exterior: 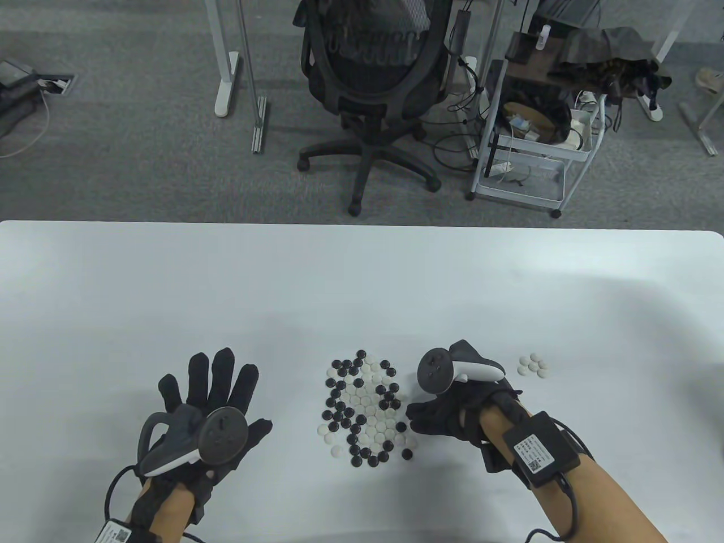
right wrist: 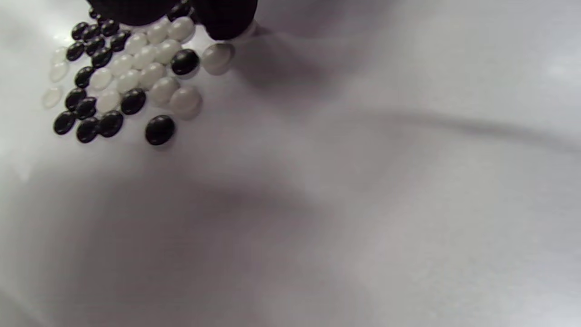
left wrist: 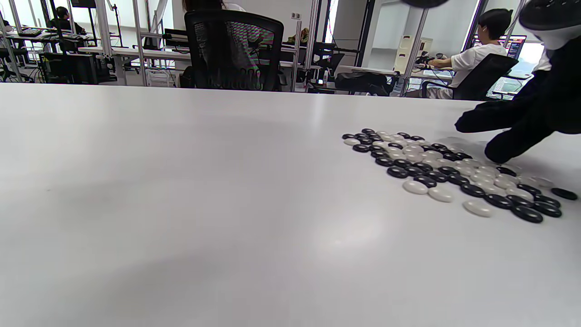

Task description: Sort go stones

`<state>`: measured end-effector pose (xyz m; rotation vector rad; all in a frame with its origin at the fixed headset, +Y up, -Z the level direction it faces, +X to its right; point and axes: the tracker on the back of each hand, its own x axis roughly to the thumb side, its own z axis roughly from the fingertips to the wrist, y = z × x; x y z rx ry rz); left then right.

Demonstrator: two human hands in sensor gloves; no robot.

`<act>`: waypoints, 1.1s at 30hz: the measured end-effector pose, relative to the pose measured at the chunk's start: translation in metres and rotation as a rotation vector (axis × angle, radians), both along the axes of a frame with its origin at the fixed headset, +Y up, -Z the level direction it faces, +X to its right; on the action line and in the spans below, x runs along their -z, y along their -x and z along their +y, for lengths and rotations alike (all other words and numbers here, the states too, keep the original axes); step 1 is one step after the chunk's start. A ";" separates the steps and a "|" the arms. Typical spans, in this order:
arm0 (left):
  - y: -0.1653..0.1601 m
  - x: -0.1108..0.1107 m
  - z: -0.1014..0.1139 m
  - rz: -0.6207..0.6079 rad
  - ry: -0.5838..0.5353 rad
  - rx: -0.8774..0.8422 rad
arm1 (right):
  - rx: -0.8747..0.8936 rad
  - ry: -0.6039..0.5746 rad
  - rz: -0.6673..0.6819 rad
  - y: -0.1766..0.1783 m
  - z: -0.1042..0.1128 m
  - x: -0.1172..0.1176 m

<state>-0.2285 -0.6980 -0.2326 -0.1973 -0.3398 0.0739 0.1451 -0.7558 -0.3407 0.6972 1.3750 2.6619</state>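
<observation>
Go stones mid-sort
Six white stones right of mixed pile; right hand fingertips at pile, grip unclear; left hand fingers spread.

The left hand is hovering flat with all fingers spread straight, its tracker riding on the back. The right hand is reaching leftward, palm down, its fingertips pointing down and lightly curled, forearm angling in from the lower right.
</observation>
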 end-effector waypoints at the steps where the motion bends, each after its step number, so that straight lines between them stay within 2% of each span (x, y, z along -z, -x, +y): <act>1: 0.000 0.000 0.000 0.000 -0.001 0.000 | -0.013 -0.013 -0.018 -0.008 0.001 0.001; 7: -0.001 0.000 -0.002 0.000 0.007 0.009 | -0.077 -0.047 -0.133 -0.070 0.003 0.002; 12: -0.002 0.000 -0.001 -0.004 0.006 0.020 | -0.102 -0.036 -0.333 -0.138 0.004 0.008; 15: -0.002 0.000 -0.001 -0.003 0.004 0.019 | -0.122 -0.043 -0.410 -0.162 0.004 0.013; 19: -0.001 0.000 -0.002 -0.001 0.003 0.015 | -0.108 -0.061 -0.480 -0.178 0.000 0.021; 27: -0.001 0.000 -0.001 -0.001 0.000 0.011 | -0.084 -0.088 -0.565 -0.188 -0.001 0.034; 33: 0.000 0.000 -0.001 -0.002 -0.005 0.002 | 0.121 -0.111 -0.591 -0.171 0.028 0.042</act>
